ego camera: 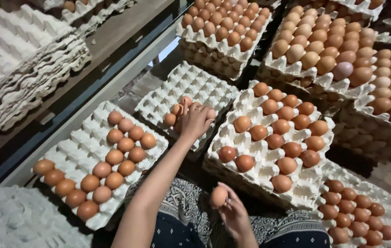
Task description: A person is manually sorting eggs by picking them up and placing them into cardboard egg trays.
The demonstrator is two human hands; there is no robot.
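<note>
The left hand is cupped loosely over the few brown eggs at the near edge of the middle grey tray. The right hand, low by the lap, pinches a single egg in its fingertips. The eggs look light, smooth and brittle, so they are best cradled round the middle.

The left arm stretches forward, bare and almost straight, up from the lower edge of the view. The left hand is palm down at its end, wrist level, fingers curled downward and closed. The right hand sits much nearer the body than the left hand, low and to its right. Its palm faces left, wrist bent, fingers and thumb pinched shut at their tips.
</note>
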